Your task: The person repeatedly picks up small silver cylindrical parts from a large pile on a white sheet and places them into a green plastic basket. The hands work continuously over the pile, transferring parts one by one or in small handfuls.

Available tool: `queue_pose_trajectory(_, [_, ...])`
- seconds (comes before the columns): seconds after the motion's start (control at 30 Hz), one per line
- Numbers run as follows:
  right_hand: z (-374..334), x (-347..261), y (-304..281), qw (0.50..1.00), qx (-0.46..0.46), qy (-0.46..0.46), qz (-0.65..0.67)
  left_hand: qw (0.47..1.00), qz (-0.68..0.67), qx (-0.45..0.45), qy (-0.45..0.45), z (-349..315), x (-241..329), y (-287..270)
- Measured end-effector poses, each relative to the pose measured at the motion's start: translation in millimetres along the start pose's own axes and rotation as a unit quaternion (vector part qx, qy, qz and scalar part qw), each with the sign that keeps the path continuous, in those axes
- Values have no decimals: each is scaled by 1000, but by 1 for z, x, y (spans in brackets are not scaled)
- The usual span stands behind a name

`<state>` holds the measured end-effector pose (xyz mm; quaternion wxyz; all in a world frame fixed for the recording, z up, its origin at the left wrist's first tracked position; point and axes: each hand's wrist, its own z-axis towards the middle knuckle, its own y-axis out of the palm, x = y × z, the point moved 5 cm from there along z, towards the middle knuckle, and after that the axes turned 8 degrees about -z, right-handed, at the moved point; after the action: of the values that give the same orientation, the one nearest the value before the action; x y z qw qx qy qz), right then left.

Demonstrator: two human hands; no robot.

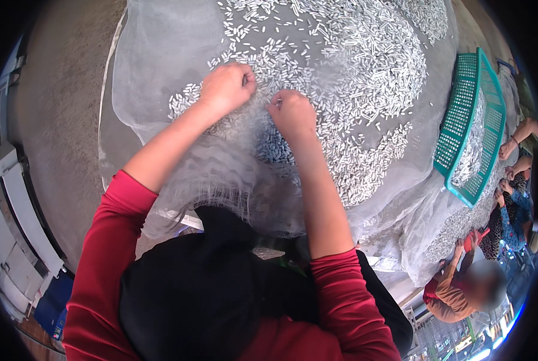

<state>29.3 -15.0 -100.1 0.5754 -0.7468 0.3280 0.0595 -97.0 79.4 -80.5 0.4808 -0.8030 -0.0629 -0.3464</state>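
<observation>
Silvery pellets [371,66] are lying loose on a pale mesh sheet [161,54], left of the teal basket [458,114], surrounding both hands and reaching right up to the fingers. The left hand [227,87], farther from the basket, is curling its fingers inward; whether they are pinching a pellet, I cannot tell. The right hand [294,114], nearer the basket, is bending its thumb and forefinger toward each other; anything between the tips is too small to make out. Blurred pellets are lying between the hands, and a bluish-grey cluster [273,149] is sitting just beside the right wrist, also left of the basket. Both hands are covering some pellets, while black cloth [191,283], low and left of the basket, is blocking the view below. Shiny pieces [470,144] are lying inside the basket; a co-worker [446,298] is working below it, and other people's hands [509,147] are showing to its right.
</observation>
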Motion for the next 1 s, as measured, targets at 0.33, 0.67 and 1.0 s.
queue_pose_trajectory(0.33, [-7,19,-10,976,-125,77,159,996,66,-36,55,8,25,21])
queue_pose_trajectory(0.67, [-30,37,-30,612,-189,30,768,979,167,2,120,-3,35,26])
queue_pose_trajectory(1.0, [-36,55,-12,566,-130,220,784,946,83,-60,308,-41,125,21])
